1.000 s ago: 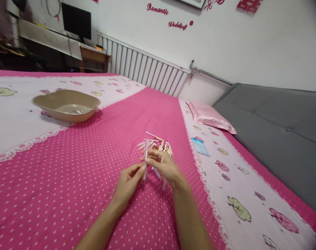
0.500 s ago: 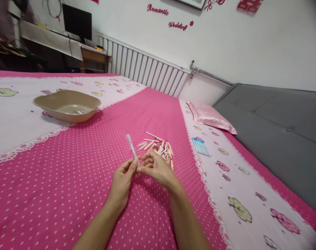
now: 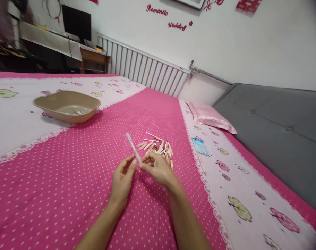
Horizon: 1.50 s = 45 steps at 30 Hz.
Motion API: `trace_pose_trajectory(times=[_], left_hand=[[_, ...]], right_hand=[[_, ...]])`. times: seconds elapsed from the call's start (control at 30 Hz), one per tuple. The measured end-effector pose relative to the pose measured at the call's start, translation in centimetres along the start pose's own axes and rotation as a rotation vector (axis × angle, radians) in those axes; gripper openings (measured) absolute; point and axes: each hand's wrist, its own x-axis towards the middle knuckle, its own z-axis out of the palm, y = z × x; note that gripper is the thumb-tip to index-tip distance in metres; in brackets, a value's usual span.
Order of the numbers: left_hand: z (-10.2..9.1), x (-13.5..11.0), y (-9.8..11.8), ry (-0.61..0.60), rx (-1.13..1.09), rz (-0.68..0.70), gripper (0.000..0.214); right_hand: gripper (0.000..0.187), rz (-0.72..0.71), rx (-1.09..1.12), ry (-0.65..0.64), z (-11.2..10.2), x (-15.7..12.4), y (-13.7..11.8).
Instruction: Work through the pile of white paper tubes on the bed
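Note:
Both hands meet over the pink dotted bedspread (image 3: 69, 180). My right hand (image 3: 156, 169) pinches the lower end of a pale, translucent pen tube (image 3: 133, 147) that points up and to the left. My left hand (image 3: 122, 180) sits just beside it, its fingertips curled toward the same end of the tube. Just beyond the hands lies a loose pile of pink and white pen parts (image 3: 158, 146) on the spread.
A beige heart-shaped basin (image 3: 66, 106) stands at the far left on the bed. A small bundle of blue sticks (image 3: 200, 146) lies to the right of the pile, with a pink pillow (image 3: 210, 117) behind it. A grey headboard (image 3: 277, 132) runs along the right.
The tube stood nearly upright between both hands a second ago; it is tilted up-left now. Both hands have shifted slightly left and nearer to me.

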Motion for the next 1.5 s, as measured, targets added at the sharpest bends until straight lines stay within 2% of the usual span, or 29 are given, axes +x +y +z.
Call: trace_pose_trajectory(times=[0.17,0.3,0.4,0.5,0.77,0.9,1.0,1.2,1.5], left_hand=[[-0.2,-0.1,-0.7,0.054,0.586,0.245,0.046],[-0.2,0.1,-2.1,0.042,1.020,0.478,0.049],[-0.1,0.4,-3.0,0.019,1.203,0.531,0.052],[-0.1,0.4,-3.3,-0.029,1.331,0.501,0.057],[0.1,0.6,-3.7,-0.107,1.468,0.479,0.061],[0.0,0.7,-3.7,-0.114,1.490,0.495,0.061],[-0.1,0.7,-3.7,-0.111,1.500,0.488,0.061],[0.0,0.8,-3.6,-0.118,1.514,0.489,0.059],[0.0,0.7,-3.5,-0.116,1.486,0.495,0.056]], right_hand=[[0.021,-0.026,0.064,0.090,-0.7,0.6,0.6],[0.026,-0.048,0.169,0.197,-1.4,1.2,1.0],[0.027,-0.054,0.187,0.320,-2.6,1.5,1.5],[0.025,-0.033,0.135,0.438,-4.7,1.0,2.3],[0.030,0.093,-0.052,0.753,-12.8,-3.6,6.8],[0.026,0.234,-0.156,0.907,-16.8,-5.5,9.5],[0.020,0.365,-0.238,0.945,-18.9,-6.3,11.1],[0.031,0.590,-0.365,0.917,-20.7,-6.6,13.1],[0.031,0.725,-0.438,0.854,-20.8,-6.1,14.1]])
